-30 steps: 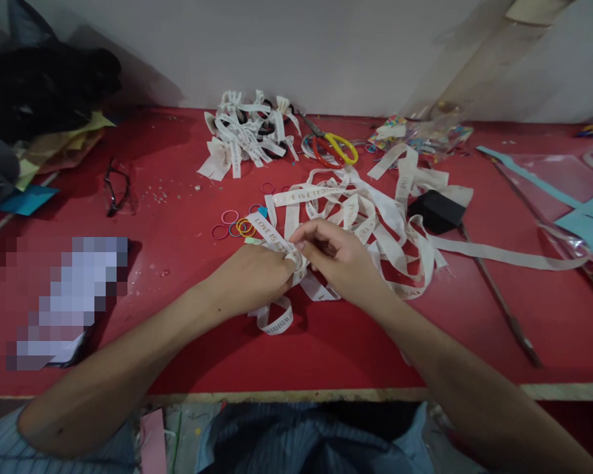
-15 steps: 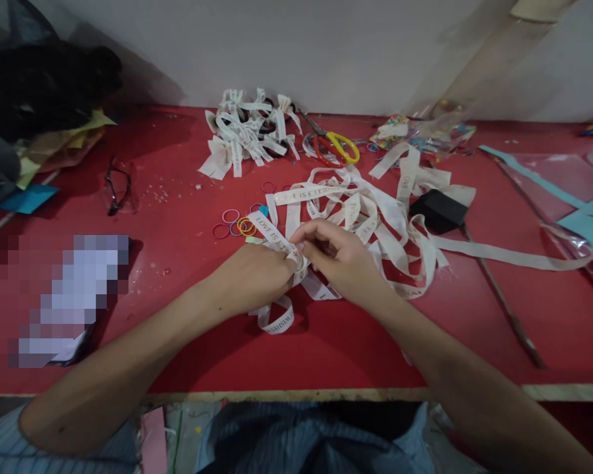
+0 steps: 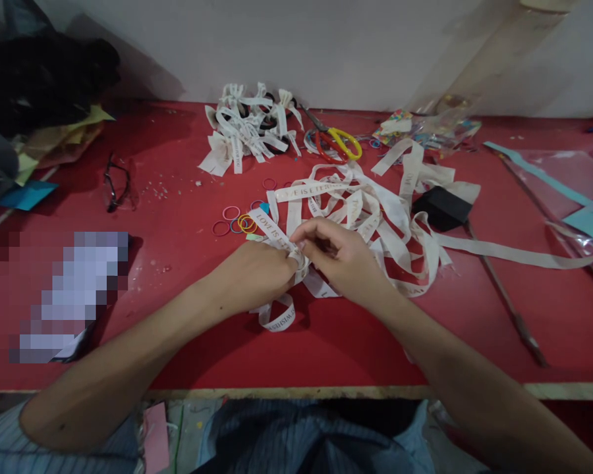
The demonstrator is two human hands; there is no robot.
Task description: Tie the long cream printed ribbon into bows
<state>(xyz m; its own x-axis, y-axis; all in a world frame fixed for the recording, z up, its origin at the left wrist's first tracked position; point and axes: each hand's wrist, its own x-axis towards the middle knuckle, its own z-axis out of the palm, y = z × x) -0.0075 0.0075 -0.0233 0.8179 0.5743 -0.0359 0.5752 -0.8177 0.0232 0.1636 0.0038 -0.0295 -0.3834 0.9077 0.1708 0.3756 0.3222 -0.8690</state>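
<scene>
Gathered between my hands is a white printed ribbon [image 3: 268,227] with gold lettering, its loose end pointing up and left. My left hand [image 3: 261,273] is closed around the gathered part, knuckles up. With thumb and index finger my right hand [image 3: 338,257] pinches the same ribbon at the bunch; its other fingers curl inward. A loop of ribbon [image 3: 281,322] hangs below the left hand. Behind the hands lies a loose tangle of ribbon [image 3: 360,197]. Several coloured elastic bands [image 3: 240,224] lie just beyond the left hand. The fingertips partly hide the bunch.
Farther back are a pile of ribbon bows [image 3: 250,128], scissors [image 3: 343,141] with red and yellow handles, and a plastic packet [image 3: 425,131]. Glasses [image 3: 116,181] and a phone [image 3: 74,296] lie left. Right are a black block-shaped piece [image 3: 442,207] and a thin rod [image 3: 508,303].
Hardly anything differs. Both hands keep their grip on the ribbon in nearly the same place, and the view has shifted slightly.
</scene>
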